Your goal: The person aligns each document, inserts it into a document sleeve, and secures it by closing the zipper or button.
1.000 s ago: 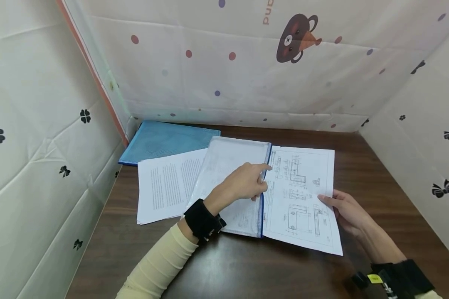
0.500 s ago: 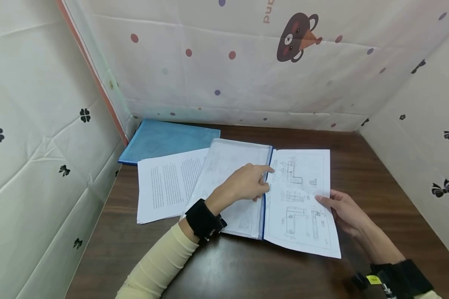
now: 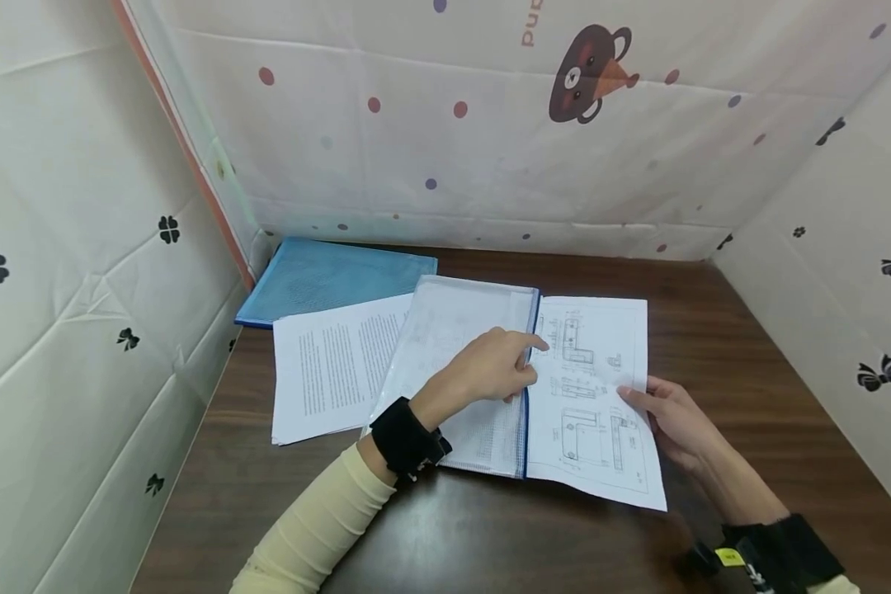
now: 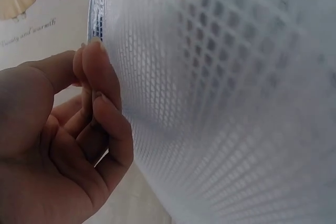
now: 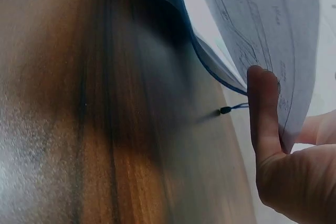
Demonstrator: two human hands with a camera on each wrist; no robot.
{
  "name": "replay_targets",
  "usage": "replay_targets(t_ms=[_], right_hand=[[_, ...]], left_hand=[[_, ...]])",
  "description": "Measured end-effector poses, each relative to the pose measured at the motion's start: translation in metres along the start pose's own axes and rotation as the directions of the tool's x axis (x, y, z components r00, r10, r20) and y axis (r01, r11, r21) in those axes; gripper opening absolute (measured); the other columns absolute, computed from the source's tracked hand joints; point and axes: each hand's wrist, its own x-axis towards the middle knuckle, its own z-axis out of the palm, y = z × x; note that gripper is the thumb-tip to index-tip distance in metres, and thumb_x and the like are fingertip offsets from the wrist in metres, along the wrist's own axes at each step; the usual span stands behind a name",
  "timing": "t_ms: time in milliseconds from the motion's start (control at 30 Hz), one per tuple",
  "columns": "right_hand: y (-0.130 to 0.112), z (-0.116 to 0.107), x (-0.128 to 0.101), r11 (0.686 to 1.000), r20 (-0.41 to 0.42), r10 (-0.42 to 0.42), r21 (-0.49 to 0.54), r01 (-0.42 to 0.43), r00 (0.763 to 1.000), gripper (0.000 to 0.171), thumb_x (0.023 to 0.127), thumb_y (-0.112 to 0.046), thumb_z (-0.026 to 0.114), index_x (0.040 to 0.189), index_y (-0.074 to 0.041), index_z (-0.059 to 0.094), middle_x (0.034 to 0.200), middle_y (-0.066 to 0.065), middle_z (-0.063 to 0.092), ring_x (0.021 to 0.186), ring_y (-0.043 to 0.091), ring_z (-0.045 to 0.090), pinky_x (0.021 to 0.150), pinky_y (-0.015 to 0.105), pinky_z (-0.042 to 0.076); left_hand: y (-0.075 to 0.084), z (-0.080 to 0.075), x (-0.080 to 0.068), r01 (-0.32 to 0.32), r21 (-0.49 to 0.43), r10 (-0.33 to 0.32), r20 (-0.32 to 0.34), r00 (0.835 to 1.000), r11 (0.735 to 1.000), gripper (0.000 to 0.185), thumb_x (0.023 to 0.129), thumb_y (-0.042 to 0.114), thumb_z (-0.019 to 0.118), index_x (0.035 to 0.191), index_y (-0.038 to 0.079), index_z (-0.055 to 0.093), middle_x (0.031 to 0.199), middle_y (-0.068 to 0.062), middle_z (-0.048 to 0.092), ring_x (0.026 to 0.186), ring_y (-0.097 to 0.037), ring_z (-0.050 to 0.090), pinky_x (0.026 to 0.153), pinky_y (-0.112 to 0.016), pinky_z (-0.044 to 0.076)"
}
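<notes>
A clear mesh document bag (image 3: pixel 475 301) with a blue edge lies on the table in the head view. My left hand (image 3: pixel 490 367) pinches the bag at its blue-edged opening, the index finger stretched over it. Up close in the left wrist view, thumb and fingers meet at the rim of the mesh (image 4: pixel 220 103). White sheets with technical drawings (image 3: pixel 601 371) stick out of the bag on the right, their left part inside it. My right hand (image 3: pixel 679 421) grips their outer edge, thumb on top and fingers underneath. The right wrist view shows the sheets (image 5: pixel 296 40) curving upward.
To the left of the bag lies a stack of printed text pages (image 3: pixel 334 371), partly covered by it. A blue mesh bag (image 3: pixel 349 276) lies behind these at the back left. Patterned cloth walls (image 3: pixel 490 165) enclose the brown table (image 3: pixel 490 544). A small zip cord (image 5: pixel 226 109) hangs near the bag's edge.
The drawing sheets have slid left, a little deeper into the bag, along with my right hand. My left hand stays at the opening, shifting only slightly right.
</notes>
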Motion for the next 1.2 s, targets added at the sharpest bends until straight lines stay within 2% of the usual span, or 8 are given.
replay_targets(t_ms=[233,300,433,567,667,867,1200], right_hand=[[-0.004,0.004,0.003,0.996,-0.017,-0.009,-0.094,0.007,1.000,0.054,0.112,-0.024,0.056,0.156,0.004,0.042,0.121,-0.001,0.077,0.103,0.028,0.077,0.081,0.043,0.063],[-0.006,0.003,0.004,0.996,-0.032,-0.005,-0.094,0.001,0.999,0.055,0.112,-0.025,0.056,0.156,0.004,0.042,0.120,-0.002,0.077,0.103,0.027,0.077,0.081,0.042,0.063],[-0.008,0.003,0.006,0.996,-0.053,-0.014,-0.084,0.010,0.999,0.055,0.112,-0.026,0.056,0.156,0.004,0.041,0.117,-0.002,0.077,0.101,0.025,0.078,0.081,0.040,0.063],[-0.007,0.006,0.008,0.996,-0.039,-0.024,-0.085,0.021,0.999,0.056,0.112,-0.025,0.056,0.157,0.005,0.039,0.118,-0.001,0.077,0.103,0.024,0.077,0.081,0.039,0.063],[-0.005,0.010,0.010,0.997,-0.018,-0.021,-0.081,0.020,1.000,0.057,0.112,-0.025,0.056,0.158,0.005,0.038,0.122,0.001,0.076,0.105,0.025,0.077,0.082,0.039,0.063],[-0.006,0.020,0.014,0.996,-0.004,-0.011,-0.083,0.011,1.000,0.057,0.112,-0.025,0.057,0.157,0.006,0.040,0.124,0.005,0.075,0.106,0.026,0.076,0.084,0.039,0.062],[-0.010,0.033,0.024,0.997,-0.009,-0.014,-0.078,0.014,1.000,0.056,0.112,-0.025,0.056,0.155,0.007,0.041,0.122,0.006,0.076,0.105,0.025,0.077,0.084,0.039,0.063]], left_hand=[[0.002,0.002,-0.001,-0.014,-0.033,0.010,-0.107,0.994,0.999,0.045,0.101,0.011,0.064,0.146,0.015,0.064,0.051,0.007,0.058,0.043,-0.010,0.056,0.044,-0.021,0.027],[0.002,0.002,-0.001,-0.006,-0.026,0.003,-0.095,0.995,1.000,0.046,0.100,0.010,0.065,0.145,0.014,0.064,0.051,0.006,0.058,0.043,-0.010,0.056,0.043,-0.021,0.027],[0.003,0.002,0.000,0.006,0.000,-0.006,-0.020,1.000,1.000,0.045,0.100,0.011,0.066,0.145,0.013,0.064,0.053,0.006,0.060,0.045,-0.009,0.061,0.044,-0.020,0.031],[0.003,0.004,0.001,0.020,-0.028,-0.020,0.026,0.999,0.999,0.047,0.100,0.009,0.067,0.146,0.012,0.063,0.054,0.004,0.061,0.051,-0.014,0.068,0.044,-0.020,0.035],[0.003,0.004,0.000,0.019,-0.046,-0.018,0.019,1.000,0.999,0.048,0.100,0.008,0.068,0.147,0.011,0.062,0.054,0.005,0.062,0.052,-0.015,0.069,0.044,-0.020,0.033],[0.003,0.005,-0.001,0.011,-0.035,-0.012,-0.023,1.000,0.999,0.049,0.099,0.008,0.067,0.147,0.012,0.062,0.052,0.008,0.061,0.045,-0.007,0.061,0.043,-0.020,0.028],[0.004,0.007,0.001,-0.021,-0.017,0.020,-0.040,0.999,1.000,0.045,0.100,0.011,0.068,0.145,0.012,0.064,0.052,0.008,0.060,0.044,-0.006,0.060,0.043,-0.020,0.031]])
